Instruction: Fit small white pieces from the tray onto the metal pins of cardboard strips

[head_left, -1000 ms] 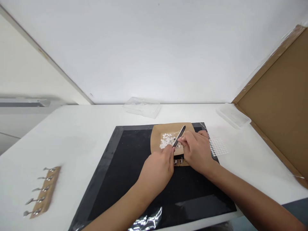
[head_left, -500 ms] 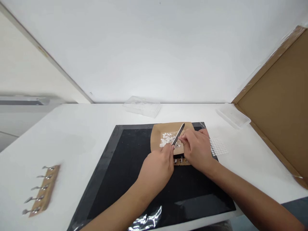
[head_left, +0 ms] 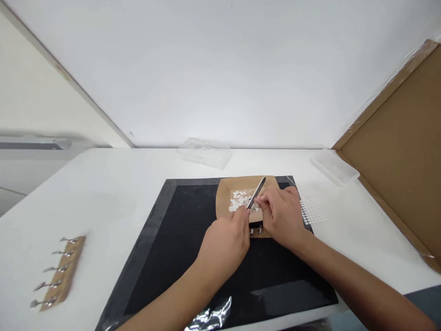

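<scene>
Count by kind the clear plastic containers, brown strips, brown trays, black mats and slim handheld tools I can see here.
Clear plastic containers: 2
Brown strips: 2
Brown tray: 1
Black mat: 1
Slim handheld tool: 1
Total: 7

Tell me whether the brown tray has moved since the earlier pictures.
No. Judged against the black mat, the brown tray has not visibly shifted either way; it still sits at the mat's far edge.

There are two hands (head_left: 223,240), one slim tool (head_left: 259,187), one brown tray (head_left: 223,203), one black mat (head_left: 191,230), one dotted sheet (head_left: 313,211), two plastic containers (head_left: 205,155) and two strips (head_left: 66,277), the leftmost bearing five metal pieces (head_left: 52,284).
</scene>
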Available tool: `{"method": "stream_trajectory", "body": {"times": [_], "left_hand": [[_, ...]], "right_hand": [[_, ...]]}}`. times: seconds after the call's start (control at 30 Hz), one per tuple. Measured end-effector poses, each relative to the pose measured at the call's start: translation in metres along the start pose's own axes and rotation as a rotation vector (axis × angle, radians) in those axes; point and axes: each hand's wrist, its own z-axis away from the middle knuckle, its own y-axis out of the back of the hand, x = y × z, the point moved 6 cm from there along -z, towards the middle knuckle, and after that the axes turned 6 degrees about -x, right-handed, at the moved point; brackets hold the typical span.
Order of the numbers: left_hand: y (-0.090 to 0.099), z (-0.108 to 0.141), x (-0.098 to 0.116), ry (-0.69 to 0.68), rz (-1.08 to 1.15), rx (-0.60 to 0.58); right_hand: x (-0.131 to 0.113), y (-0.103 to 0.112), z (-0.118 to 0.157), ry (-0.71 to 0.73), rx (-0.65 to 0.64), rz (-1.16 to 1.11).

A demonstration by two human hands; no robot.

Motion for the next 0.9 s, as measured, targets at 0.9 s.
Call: {"method": "stream_trajectory", "body": {"times": [0.9], "left_hand": [[0.001, 0.002, 0.000, -0.024, -0.029, -0.006]], "right_hand": [[0.000, 0.007, -0.002, -0.021, 0.027, 0.018]]}}
